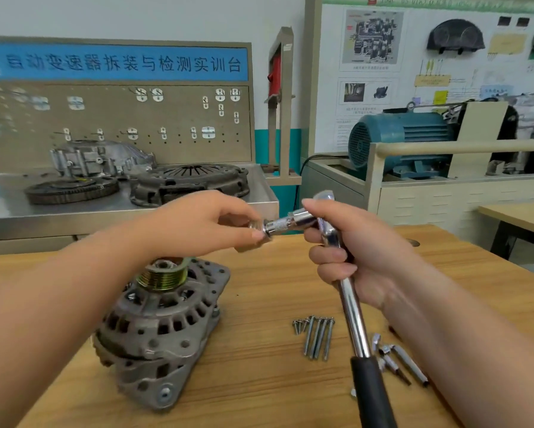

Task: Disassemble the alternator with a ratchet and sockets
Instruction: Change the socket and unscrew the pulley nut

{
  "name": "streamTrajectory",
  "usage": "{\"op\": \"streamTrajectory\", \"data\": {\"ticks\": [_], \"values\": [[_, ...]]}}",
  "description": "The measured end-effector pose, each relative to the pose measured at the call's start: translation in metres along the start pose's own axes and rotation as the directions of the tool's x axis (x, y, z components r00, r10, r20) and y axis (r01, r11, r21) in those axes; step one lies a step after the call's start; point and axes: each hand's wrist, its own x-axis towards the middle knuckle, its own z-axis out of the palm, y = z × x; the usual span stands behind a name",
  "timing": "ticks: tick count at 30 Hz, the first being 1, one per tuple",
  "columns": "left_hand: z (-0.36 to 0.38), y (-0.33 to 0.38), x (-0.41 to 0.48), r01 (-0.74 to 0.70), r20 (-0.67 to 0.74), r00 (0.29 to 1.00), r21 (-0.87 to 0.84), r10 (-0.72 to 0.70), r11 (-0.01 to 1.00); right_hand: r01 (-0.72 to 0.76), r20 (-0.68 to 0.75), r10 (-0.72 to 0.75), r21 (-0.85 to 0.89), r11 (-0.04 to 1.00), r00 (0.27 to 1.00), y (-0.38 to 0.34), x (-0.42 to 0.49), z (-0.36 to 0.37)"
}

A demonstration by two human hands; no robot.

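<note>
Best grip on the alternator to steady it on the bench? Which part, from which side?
Grip the alternator by its ribbed housing, hand coming down from above on the left flank. It lies tilted, pulley up; the pulley likely spins, so avoid it. The left hand pinches the tip of the socket on the ratchet that the right hand grips, so free it first.

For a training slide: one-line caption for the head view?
Left hand pinches the tip of the socket on the ratchet in the right hand; alternator and bolts on the table.
</note>
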Motion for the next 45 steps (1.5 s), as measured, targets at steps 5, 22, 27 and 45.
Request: {"op": "streamTrajectory", "data": {"ticks": [5, 22, 27, 45], "values": [[-0.015, -0.078, -0.05, 0.229, -0.22, 0.939, -0.168, -0.263, 0.959, 0.035, 0.057, -0.024, -0.2, 0.979, 0.998, -0.006, 0.012, 0.039], [0.038, -0.144, -0.077, 0.26, 0.079, 0.904, -0.881, -0.419, 0.395, -0.063, 0.152, 0.209, -0.648, 0.759, 0.966, -0.008, 0.055, 0.106], [0.04, -0.134, -0.085, 0.241, 0.055, 0.891, -0.898, -0.45, 0.368, -0.063, 0.155, 0.27, -0.754, 0.654, 0.95, -0.016, 0.065, 0.107], [0.008, -0.07, -0.082, 0.218, -0.22, 0.86, -0.658, -0.461, 0.721, 0.26, 0.256, -0.23, -0.966, -0.014, 0.939, -0.008, 0.067, 0.129]]}}
